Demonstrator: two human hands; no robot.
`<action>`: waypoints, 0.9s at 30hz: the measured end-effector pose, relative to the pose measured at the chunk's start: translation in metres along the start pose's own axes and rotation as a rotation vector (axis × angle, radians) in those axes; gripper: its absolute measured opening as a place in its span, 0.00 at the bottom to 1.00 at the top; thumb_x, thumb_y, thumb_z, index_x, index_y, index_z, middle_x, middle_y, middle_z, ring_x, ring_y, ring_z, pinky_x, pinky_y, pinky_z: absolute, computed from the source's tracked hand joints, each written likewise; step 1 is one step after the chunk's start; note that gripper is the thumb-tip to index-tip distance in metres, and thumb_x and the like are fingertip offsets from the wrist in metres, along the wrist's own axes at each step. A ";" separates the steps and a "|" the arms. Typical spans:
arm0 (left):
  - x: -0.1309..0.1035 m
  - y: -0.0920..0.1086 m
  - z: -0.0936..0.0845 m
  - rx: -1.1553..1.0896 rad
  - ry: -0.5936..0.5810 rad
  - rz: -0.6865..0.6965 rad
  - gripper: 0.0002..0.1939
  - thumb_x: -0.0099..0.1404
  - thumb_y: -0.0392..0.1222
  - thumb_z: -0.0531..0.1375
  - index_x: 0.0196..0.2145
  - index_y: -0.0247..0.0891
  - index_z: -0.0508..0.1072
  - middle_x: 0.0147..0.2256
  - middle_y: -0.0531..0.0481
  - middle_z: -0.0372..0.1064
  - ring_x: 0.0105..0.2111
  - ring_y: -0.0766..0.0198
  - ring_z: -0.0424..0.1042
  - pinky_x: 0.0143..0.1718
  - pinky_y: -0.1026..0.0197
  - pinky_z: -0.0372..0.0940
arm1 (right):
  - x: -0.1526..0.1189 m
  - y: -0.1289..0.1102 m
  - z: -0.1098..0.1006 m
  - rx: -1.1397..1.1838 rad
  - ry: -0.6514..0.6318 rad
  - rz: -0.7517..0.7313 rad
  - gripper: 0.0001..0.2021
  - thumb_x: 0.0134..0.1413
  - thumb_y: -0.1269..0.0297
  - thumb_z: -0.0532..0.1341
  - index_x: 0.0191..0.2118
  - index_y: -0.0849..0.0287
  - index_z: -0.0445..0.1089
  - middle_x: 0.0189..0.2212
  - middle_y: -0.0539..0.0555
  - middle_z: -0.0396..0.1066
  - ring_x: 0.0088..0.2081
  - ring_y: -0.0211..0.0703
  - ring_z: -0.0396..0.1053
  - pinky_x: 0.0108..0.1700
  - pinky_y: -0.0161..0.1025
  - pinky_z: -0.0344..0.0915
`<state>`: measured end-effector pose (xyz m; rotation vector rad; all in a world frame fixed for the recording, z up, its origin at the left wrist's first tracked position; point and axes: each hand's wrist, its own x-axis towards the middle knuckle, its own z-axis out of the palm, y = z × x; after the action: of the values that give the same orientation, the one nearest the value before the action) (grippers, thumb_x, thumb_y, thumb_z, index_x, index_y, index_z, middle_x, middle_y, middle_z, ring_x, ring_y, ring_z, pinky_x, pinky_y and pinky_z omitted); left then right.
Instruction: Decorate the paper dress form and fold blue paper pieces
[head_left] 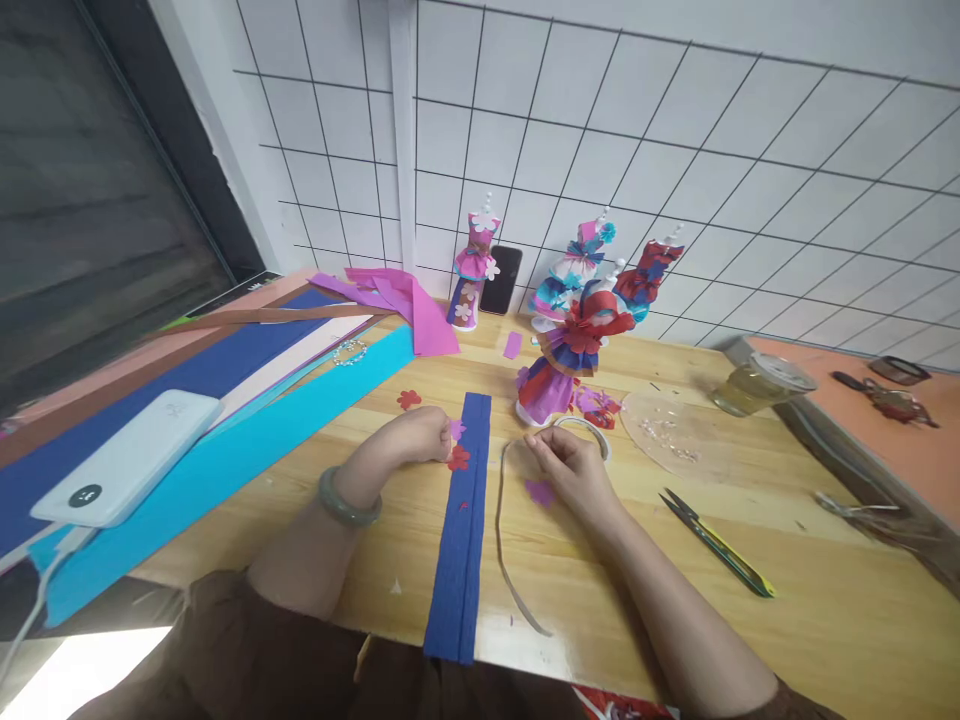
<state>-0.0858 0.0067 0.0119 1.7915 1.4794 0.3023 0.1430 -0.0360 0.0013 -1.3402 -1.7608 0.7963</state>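
My left hand (424,435), a green bangle on its wrist, is closed with its fingertips at a red paper flower (458,458). A purple paper flower (456,429) shows just beside its knuckles. Both flowers overlap the left edge of a long folded blue crepe-paper strip (457,540). My right hand (574,470) pinches the upper end of a thin greyish strip (500,530), which curves down onto the table. Under that hand lies another purple paper flower (540,492), and a white tape roll (592,432) sits behind it, partly hidden.
Several crepe-paper dress figures (574,340) stand toward the tiled wall, near a phone (501,280). Left are coloured paper strips (300,395) and a white power bank (127,460). Right are yellow-green thread snips (720,545), a bead-covered clear sheet (675,430) and a cup (750,385).
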 end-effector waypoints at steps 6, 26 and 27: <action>-0.011 0.009 -0.010 0.017 -0.069 0.211 0.07 0.49 0.42 0.54 0.21 0.36 0.68 0.18 0.54 0.62 0.18 0.71 0.58 0.17 0.67 0.47 | -0.003 -0.005 0.005 0.046 -0.048 0.013 0.13 0.51 0.54 0.54 0.26 0.60 0.65 0.16 0.47 0.55 0.19 0.33 0.52 0.21 0.33 0.50; 0.016 0.032 0.051 -0.880 -0.056 0.240 0.20 0.48 0.36 0.62 0.40 0.34 0.65 0.33 0.45 0.67 0.31 0.64 0.69 0.32 0.61 0.65 | 0.005 0.002 0.010 0.371 0.046 0.064 0.12 0.44 0.58 0.61 0.33 0.61 0.70 0.21 0.49 0.65 0.19 0.31 0.55 0.20 0.31 0.51; 0.019 0.033 0.054 -0.972 -0.055 0.188 0.20 0.49 0.36 0.62 0.41 0.34 0.64 0.34 0.44 0.68 0.32 0.64 0.70 0.34 0.60 0.65 | 0.006 0.004 0.009 0.353 0.060 0.048 0.12 0.44 0.58 0.61 0.33 0.61 0.70 0.21 0.50 0.66 0.20 0.32 0.56 0.21 0.31 0.52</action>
<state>-0.0227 0.0011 -0.0074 1.1113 0.8604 0.8829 0.1366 -0.0298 -0.0053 -1.1581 -1.4636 1.0288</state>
